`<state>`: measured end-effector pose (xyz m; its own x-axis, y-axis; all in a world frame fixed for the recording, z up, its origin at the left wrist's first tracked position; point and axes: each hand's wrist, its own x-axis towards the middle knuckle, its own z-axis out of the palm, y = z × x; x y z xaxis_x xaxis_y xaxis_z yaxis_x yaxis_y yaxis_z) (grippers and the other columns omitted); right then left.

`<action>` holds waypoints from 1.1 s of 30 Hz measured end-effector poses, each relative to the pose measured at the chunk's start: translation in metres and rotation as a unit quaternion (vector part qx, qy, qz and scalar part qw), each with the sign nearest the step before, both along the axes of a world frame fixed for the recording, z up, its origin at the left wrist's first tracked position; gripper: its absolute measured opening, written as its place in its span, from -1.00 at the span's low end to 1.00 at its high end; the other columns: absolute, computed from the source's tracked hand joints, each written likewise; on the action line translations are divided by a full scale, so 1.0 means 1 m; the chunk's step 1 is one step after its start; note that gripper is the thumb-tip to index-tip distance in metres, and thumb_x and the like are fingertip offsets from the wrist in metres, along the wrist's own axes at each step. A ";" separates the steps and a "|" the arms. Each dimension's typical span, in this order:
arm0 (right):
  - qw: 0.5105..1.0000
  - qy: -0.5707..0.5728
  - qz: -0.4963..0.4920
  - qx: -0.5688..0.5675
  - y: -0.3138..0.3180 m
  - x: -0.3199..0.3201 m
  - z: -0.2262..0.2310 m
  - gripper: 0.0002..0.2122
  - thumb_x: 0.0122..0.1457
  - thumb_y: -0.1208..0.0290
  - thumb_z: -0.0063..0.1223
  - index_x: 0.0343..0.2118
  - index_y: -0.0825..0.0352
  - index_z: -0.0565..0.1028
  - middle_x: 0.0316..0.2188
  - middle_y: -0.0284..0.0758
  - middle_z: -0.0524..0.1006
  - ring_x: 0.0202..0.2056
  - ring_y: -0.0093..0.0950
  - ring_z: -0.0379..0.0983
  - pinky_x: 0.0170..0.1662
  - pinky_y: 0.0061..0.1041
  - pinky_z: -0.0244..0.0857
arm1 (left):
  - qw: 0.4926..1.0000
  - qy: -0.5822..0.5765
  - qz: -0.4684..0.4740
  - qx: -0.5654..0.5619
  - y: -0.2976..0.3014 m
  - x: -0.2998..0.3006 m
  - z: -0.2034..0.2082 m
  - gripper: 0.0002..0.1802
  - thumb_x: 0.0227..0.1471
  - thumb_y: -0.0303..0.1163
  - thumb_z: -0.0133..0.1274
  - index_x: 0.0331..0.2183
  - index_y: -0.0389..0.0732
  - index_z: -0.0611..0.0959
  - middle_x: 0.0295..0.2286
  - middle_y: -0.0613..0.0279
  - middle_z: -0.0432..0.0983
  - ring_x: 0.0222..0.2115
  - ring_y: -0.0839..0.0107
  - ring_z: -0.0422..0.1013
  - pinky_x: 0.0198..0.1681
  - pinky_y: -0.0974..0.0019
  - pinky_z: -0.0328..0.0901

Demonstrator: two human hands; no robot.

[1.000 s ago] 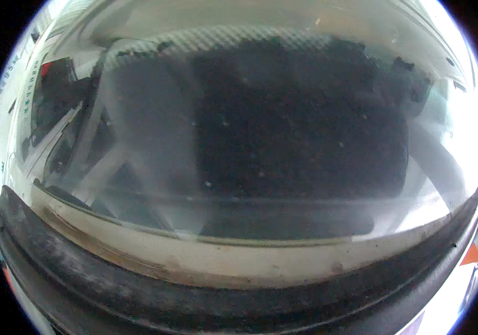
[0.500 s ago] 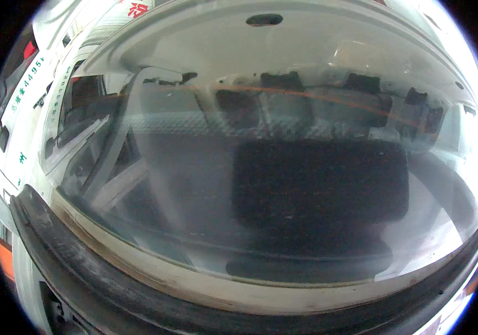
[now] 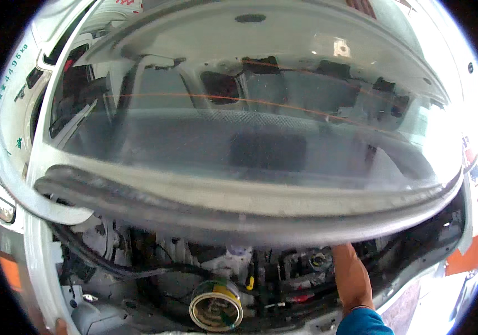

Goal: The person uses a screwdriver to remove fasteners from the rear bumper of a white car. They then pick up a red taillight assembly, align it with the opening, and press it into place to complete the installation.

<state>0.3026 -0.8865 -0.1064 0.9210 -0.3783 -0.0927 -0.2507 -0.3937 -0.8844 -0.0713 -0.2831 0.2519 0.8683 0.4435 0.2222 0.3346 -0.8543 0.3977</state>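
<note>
One right forearm point(image 3: 354, 276), bare below a blue sleeve point(image 3: 364, 322), extends from the lower edge into the engine bay point(image 3: 130, 304). Its hand is hidden beneath the black rubber strip point(image 3: 239, 223); whether that hand is open or closed cannot be told. The left hand point(image 3: 61, 326) shows only as a fingertip at the lower left, against the white body panel point(image 3: 46, 279); its grip cannot be determined.

The engine bay lies below the windshield point(image 3: 194, 145), with the rubber strip running between them. Just left of the forearm is a round fitting point(image 3: 318, 261). A yellow pull handle point(image 3: 250, 283) stands farther left. Near the front, a round yellow container point(image 3: 216, 307) has a pale rim; its contents are unclear. A black hose point(image 3: 155, 272) runs behind it.
</note>
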 end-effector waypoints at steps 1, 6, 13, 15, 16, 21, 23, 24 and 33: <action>0.998 -0.013 -0.002 0.068 0.003 -0.038 0.026 -0.28 -0.07 0.27 0.42 0.20 0.31 0.37 0.03 -0.26 0.51 -0.08 -0.32 0.50 -0.05 -0.36 0.44 | 1.000 -0.010 0.016 -0.010 0.002 -0.006 -0.001 -0.28 0.20 -0.40 0.21 0.31 -0.33 0.33 0.30 -0.05 0.24 0.27 0.15 0.22 0.30 0.10 0.12; 0.912 -0.101 0.026 0.397 0.004 -0.209 0.147 0.03 -0.27 0.26 0.46 0.36 0.37 0.19 0.18 -0.16 0.42 0.13 -0.25 0.41 0.17 -0.29 0.33 | 0.996 0.039 -0.005 0.074 0.019 -0.015 0.003 -0.23 0.19 -0.22 0.15 0.30 -0.34 0.30 0.29 -0.11 0.23 0.31 -0.04 0.14 0.37 0.00 0.01; 0.886 -0.171 0.001 0.432 -0.082 -0.516 0.114 -0.56 -0.05 0.07 0.54 -0.33 0.35 0.61 -0.12 -0.22 0.63 -0.02 -0.23 0.55 0.03 -0.18 0.51 | 0.983 -0.154 -0.064 0.080 -0.004 -0.020 0.005 -0.30 0.24 -0.15 0.08 0.24 -0.43 0.37 0.18 -0.23 0.34 0.23 -0.14 0.25 0.31 -0.05 0.09; 0.837 -0.196 0.017 0.511 -0.071 -0.567 0.114 -0.53 -0.05 0.18 0.54 -0.16 0.40 0.62 0.01 -0.08 0.58 0.03 -0.08 0.52 0.14 -0.03 0.44 | 0.970 -0.189 -0.120 -0.095 -0.042 -0.067 -0.010 -0.27 0.20 -0.13 0.15 0.22 -0.43 0.40 0.17 -0.19 0.38 0.23 -0.06 0.27 0.31 -0.05 0.11; 0.807 -0.157 0.025 0.568 -0.037 -0.581 0.138 -0.31 -0.13 0.26 0.49 0.08 0.44 0.43 0.14 -0.06 0.48 0.16 -0.06 0.40 0.26 -0.04 0.28 | 0.939 -0.171 -0.158 -0.253 -0.062 -0.100 -0.018 -0.24 0.19 -0.10 0.17 0.23 -0.43 0.39 0.19 -0.17 0.36 0.25 -0.02 0.26 0.32 -0.05 0.11; 0.667 -0.093 0.099 0.733 0.072 -0.620 0.220 -0.15 -0.20 0.34 0.42 0.25 0.48 0.35 0.21 -0.04 0.45 0.23 -0.01 0.36 0.34 -0.01 0.19 | 0.605 -0.100 -0.221 -0.758 -0.142 -0.197 -0.027 0.12 0.10 0.16 0.21 0.37 -0.35 0.10 0.28 -0.11 0.22 0.32 0.10 0.15 0.36 -0.03 0.04; 0.669 -0.046 0.069 0.739 0.104 -0.642 0.224 -0.12 -0.23 0.24 0.43 0.24 0.49 0.36 0.16 -0.05 0.50 0.14 -0.04 0.46 0.28 -0.02 0.29 | 0.558 -0.113 -0.239 -0.786 -0.157 -0.226 -0.010 0.00 0.14 0.05 0.23 0.34 -0.36 0.19 0.23 -0.04 0.32 0.25 0.17 0.26 0.30 0.06 0.14; 0.679 -0.046 0.068 0.730 0.119 -0.654 0.229 -0.13 -0.23 0.22 0.43 0.23 0.49 0.37 0.15 -0.05 0.51 0.12 -0.05 0.47 0.27 -0.02 0.30 | 0.581 -0.090 -0.229 -0.776 -0.154 -0.238 -0.006 -0.08 0.16 -0.01 0.22 0.31 -0.36 0.25 0.20 0.00 0.36 0.21 0.21 0.30 0.28 0.11 0.17; 0.674 0.091 0.112 0.725 0.216 -0.707 0.258 -0.09 -0.17 0.02 0.47 0.26 0.39 0.34 0.16 -0.11 0.50 0.16 -0.10 0.44 0.29 -0.03 0.25 | 0.632 -0.088 -0.137 -0.758 -0.113 -0.274 0.024 -0.43 0.34 -0.06 -0.01 0.15 -0.32 0.47 0.08 0.13 0.50 0.10 0.26 0.42 0.24 0.14 0.25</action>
<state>-0.4042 -0.6709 0.1516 0.8639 0.3771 -0.3340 -0.4840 0.8050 -0.3430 -0.3457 -0.3956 0.2754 0.9794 0.1021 -0.1741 0.0934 0.5354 0.8394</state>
